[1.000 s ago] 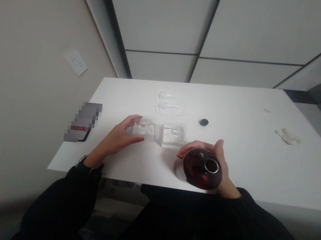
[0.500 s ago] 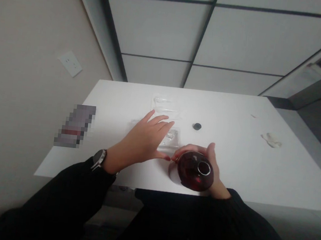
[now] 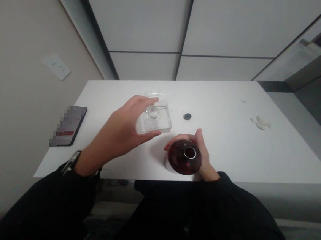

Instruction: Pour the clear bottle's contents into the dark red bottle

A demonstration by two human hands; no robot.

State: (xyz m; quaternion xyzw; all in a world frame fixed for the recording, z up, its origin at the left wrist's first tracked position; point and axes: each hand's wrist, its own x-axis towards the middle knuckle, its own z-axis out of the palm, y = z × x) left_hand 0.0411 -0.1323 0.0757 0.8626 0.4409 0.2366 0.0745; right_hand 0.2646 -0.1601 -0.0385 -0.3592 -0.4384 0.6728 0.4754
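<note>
My left hand point(image 3: 126, 122) grips a clear plastic tray point(image 3: 155, 117) by its edges, with fingers across the top and thumb along the lower side. The tray has a round moulded hollow. My right hand point(image 3: 200, 151) wraps around a round dark red glass bottle point(image 3: 183, 157), whose silver-rimmed mouth point(image 3: 190, 152) faces up toward me. Its lower side rests near the white table point(image 3: 226, 150). Behind the held tray, a second clear plastic piece point(image 3: 151, 93) shows only in part. A small black round cap point(image 3: 187, 116) lies just right of my left fingers.
A pixelated dark phone point(image 3: 68, 126) lies at the table's left edge, by the beige wall with a white wall socket point(image 3: 56, 66). A crumpled pale scrap point(image 3: 260, 123) lies on the right of the table. A watch point(image 3: 71, 162) sits on my left wrist.
My left hand has moved from above the trays to gripping a clear tray, now raised and farther back. The right hand still holds the bottle. The view has drifted, shifting everything left and up.
</note>
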